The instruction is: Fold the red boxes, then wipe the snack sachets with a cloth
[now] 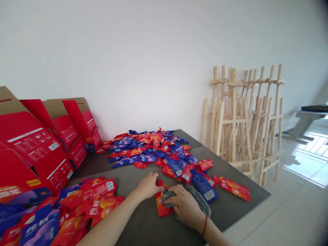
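A red pouch (164, 209) with orange fruit printed on it lies flat on the dark table in front of me. At its upper end, the thumb and fingers of my left hand (147, 187) close on the narrow neck. My right hand (186, 206) grips a crumpled grey cloth (198, 198) and presses part of it onto the pouch; the hand and cloth hide the pouch's right side. Just beyond the cloth lie a blue pouch (205, 186) and another red pouch (234, 188).
A heap of red and blue pouches (151, 143) covers the table's far part by the wall. More pouches (74, 205) are piled at the left, before open red cardboard boxes (51, 147). Wooden easels (233, 119) stand past the table's right edge (246, 208).
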Motion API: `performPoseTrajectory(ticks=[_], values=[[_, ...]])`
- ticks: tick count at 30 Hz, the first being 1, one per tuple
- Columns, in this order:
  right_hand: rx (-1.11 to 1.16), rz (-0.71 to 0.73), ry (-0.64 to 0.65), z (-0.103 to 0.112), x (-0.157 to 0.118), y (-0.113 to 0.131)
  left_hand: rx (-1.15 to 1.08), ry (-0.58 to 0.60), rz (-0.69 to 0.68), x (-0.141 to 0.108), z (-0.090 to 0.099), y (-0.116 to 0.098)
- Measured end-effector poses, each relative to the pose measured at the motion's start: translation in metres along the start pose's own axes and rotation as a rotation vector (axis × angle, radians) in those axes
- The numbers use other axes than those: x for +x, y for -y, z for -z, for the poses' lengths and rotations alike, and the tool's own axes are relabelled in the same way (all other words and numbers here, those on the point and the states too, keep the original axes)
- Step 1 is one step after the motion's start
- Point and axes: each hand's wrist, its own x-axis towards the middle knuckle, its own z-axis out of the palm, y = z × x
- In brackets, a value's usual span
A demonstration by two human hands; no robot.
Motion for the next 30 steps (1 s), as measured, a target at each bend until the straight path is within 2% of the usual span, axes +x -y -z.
performPoseTrajectory(ticks=[5, 9, 11, 15, 19, 21, 23, 26, 30], values=[[0.056, 0.080, 0.028, 0.010, -0.010, 0.001, -0.069, 0.095, 0.055, 0.027, -0.006, 0.000], [0.053, 0.084, 0.076, 0.016, -0.022, 0.002, -0.188, 0.128, 0.115, 0.029, -0.005, 0.007], [0.032, 0.017, 0.063, 0.015, -0.025, 0.001, -0.275, 0.150, 0.148, 0.022, -0.003, 0.010], [0.033, -0.162, -0.073, 0.014, -0.024, 0.001, -0.503, 0.157, 0.198, -0.005, 0.002, 0.018], [0.085, -0.229, -0.191, 0.013, -0.016, 0.017, -0.744, -0.011, 0.227, -0.036, -0.009, 0.021], [0.098, -0.215, -0.201, 0.009, -0.010, 0.030, -0.926, -0.103, 0.203, -0.049, -0.023, 0.021], [0.087, -0.179, -0.174, 0.002, -0.003, 0.043, -1.043, -0.148, 0.159, -0.059, -0.038, 0.021], [0.000, -0.126, -0.093, -0.011, 0.005, 0.053, -0.996, -0.105, 0.123, -0.066, -0.050, 0.026], [-0.138, -0.167, -0.041, -0.019, 0.006, 0.045, -0.835, -0.008, 0.095, -0.067, -0.043, 0.040]])
